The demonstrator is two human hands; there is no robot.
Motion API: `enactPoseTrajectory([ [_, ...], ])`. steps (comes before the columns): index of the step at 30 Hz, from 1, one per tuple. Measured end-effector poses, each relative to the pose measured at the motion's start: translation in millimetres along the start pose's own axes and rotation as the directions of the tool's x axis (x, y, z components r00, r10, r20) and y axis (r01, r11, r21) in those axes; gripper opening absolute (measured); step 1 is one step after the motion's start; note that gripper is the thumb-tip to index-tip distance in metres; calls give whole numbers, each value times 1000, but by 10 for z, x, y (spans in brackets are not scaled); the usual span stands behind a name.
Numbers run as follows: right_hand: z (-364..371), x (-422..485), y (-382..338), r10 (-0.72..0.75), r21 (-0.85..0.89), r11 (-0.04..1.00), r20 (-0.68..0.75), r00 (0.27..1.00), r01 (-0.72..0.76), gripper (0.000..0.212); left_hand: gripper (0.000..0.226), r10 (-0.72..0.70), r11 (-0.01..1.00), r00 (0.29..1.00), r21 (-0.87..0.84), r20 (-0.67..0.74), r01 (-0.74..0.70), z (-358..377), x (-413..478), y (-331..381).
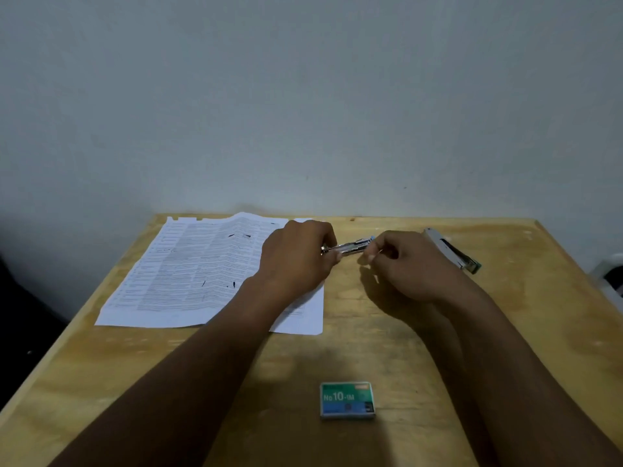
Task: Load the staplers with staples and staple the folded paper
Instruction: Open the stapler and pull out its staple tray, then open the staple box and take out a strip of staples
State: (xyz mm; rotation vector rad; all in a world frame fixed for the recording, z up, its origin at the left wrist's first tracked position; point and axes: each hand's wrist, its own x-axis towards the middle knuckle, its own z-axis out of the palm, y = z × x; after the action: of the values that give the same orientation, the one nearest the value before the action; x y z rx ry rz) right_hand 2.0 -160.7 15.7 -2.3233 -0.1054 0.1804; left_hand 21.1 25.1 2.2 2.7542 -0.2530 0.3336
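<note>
Silver metal, a small stapler (pixel 350 247) is held above the far middle of the pale wooden desk (pixel 438 348), clenched in the left hand (pixel 296 257) and pinched at its right end by the right hand (pixel 404 264). Printed white paper (pixel 202 271) lies far left, a second grey stapler (pixel 451 251) far right, a green staple box (pixel 347 399) near.

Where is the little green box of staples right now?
In the head view, the staple box lies flat on the wooden table, near its front edge and between the person's two forearms, well short of the printed paper and both hands.
</note>
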Motion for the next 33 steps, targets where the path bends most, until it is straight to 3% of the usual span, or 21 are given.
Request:
enactPoseTrajectory([
  [4, 83, -69, -14, -107, -130, 984, 121, 987, 122, 22, 21, -34, 995, 999, -93, 42, 38, 28, -47, -26],
  [7, 54, -116, -33, -170, -105, 977, 138, 976, 185, 16, 32, -28, 987, 1000, -157, -6, 27, 42, -101, -37],
  [13, 13, -393, -89, -209, -151, 966, 19, 978, 209, 8, 46, 20, 979, 994, -198, -110, -42, 21, -329, -115],
  [16, 28, -776, -95, -184, -143, 968, 165, 969, 208, 19, 32, 42, 944, 984, -316, -174, -96, -65, -549, -112],
  [19, 134, -1090, -50, -91, -138, 980, 313, 946, 140, 41, 22, 64, 887, 998, -457, 3, -56, -178, -866, -37],
  [22, 254, -1212, 48, -144, -180, 964, 254, 956, 193, 47, 29, 105, 871, 962, -490, 253, 34, -259, -1132, -41],
  [25, 313, -1230, 108, -234, -183, 949, 140, 962, 257, 33, 32, 170, 861, 915, -506, 365, 42, -350, -1230, -86],
  [28, 340, -1238, 156, -218, -126, 967, 39, 975, 221, 29, 35, 138, 869, 930, -491, 341, 51, -362, -1278, -52],
  [33, 338, -1216, 176, -210, -141, 968, -4, 978, 207, 33, 30, 121, 856, 968, -517, 222, 12, -280, -1332, 53],
])
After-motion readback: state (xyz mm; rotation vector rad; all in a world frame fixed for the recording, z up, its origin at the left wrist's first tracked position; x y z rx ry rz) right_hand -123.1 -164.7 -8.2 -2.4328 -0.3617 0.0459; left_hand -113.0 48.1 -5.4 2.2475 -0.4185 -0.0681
